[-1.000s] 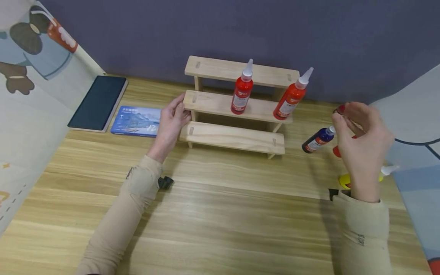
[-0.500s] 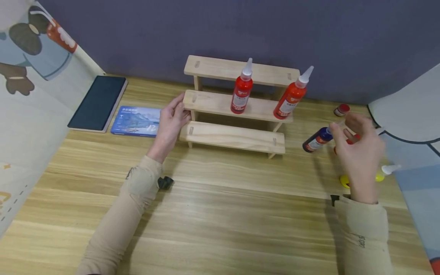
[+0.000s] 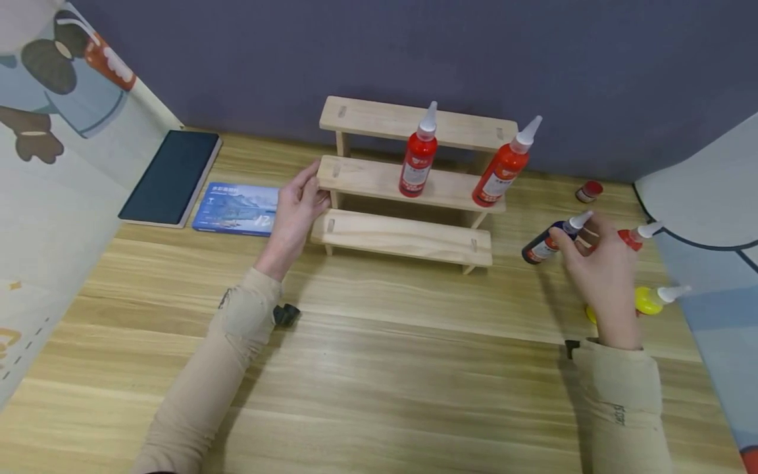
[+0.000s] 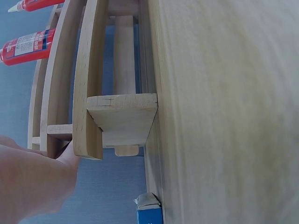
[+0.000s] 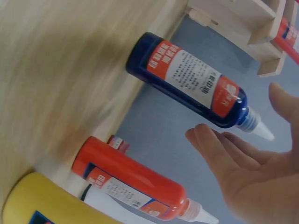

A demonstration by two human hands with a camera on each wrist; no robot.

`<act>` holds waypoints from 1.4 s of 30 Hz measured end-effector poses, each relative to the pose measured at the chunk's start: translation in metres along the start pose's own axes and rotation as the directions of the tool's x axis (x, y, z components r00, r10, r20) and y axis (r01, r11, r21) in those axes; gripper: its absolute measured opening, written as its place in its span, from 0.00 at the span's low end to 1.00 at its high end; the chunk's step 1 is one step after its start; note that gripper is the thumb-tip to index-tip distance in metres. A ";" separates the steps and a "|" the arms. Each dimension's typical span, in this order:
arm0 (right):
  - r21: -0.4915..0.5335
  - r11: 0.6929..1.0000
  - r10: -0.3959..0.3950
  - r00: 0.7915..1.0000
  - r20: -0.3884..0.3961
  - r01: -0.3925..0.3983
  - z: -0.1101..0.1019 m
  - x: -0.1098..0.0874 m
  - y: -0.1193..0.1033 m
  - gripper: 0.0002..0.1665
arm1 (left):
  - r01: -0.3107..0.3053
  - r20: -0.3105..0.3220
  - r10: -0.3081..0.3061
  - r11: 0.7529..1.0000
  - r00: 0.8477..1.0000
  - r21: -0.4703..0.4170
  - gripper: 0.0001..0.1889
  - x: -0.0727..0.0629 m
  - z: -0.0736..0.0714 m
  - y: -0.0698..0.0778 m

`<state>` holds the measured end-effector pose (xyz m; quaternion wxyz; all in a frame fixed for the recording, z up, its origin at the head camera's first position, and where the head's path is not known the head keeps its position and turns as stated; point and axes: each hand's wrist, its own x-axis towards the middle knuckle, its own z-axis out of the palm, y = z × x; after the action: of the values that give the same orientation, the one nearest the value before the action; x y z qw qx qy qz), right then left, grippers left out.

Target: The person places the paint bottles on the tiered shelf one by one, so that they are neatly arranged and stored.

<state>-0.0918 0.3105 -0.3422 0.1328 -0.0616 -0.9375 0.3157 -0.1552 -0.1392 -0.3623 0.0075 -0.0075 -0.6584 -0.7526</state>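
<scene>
My left hand (image 3: 294, 210) grips the left end of a three-step wooden display shelf (image 3: 367, 176), thumb in front at the middle step. Two red squeeze bottles with pointed clear nozzles, one (image 3: 417, 164) near the centre and another (image 3: 502, 174) at the right end, stand on that middle step. To the right of the shelf, a dark blue squeeze bottle (image 3: 541, 249) stands on the table. My right hand (image 3: 606, 276) is beside its upper part, thumb and fingers spread apart. In the right wrist view, a gap shows between the fingers and the blue bottle (image 5: 187, 79).
Another red bottle (image 5: 131, 179) and a yellow bottle (image 3: 648, 301) stand near the right hand, partly hidden by it in the head view. A small red-lidded jar (image 3: 589, 191) sits at the back right. A blue box (image 3: 237, 209) and a dark notebook (image 3: 172, 178) lie left.
My right hand has let go of the small red-lidded jar at the back right, then come forward and left to the blue bottle. The left hand has stayed on the shelf.
</scene>
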 end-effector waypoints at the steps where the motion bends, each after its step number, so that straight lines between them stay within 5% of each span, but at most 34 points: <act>1: -0.016 1.000 0.007 1.000 0.026 -0.007 0.000 0.001 0.001 0.39 | -0.001 0.001 0.001 1.000 1.000 -0.001 0.27 0.000 0.000 0.000; 16: -0.051 0.998 -0.040 0.994 0.105 0.046 0.008 0.004 0.012 0.29 | -0.004 -0.001 0.004 1.000 1.000 -0.007 0.26 0.000 -0.001 0.000; 42: -0.049 0.994 -0.091 0.994 0.065 0.094 0.003 0.004 0.011 0.25 | 0.013 0.001 -0.013 1.000 1.000 -0.005 0.26 0.000 0.000 0.001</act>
<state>-0.0966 0.3185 -0.3508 0.1162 -0.0117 -0.9510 0.2863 -0.1550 -0.1392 -0.3614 0.0025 -0.0035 -0.6564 -0.7544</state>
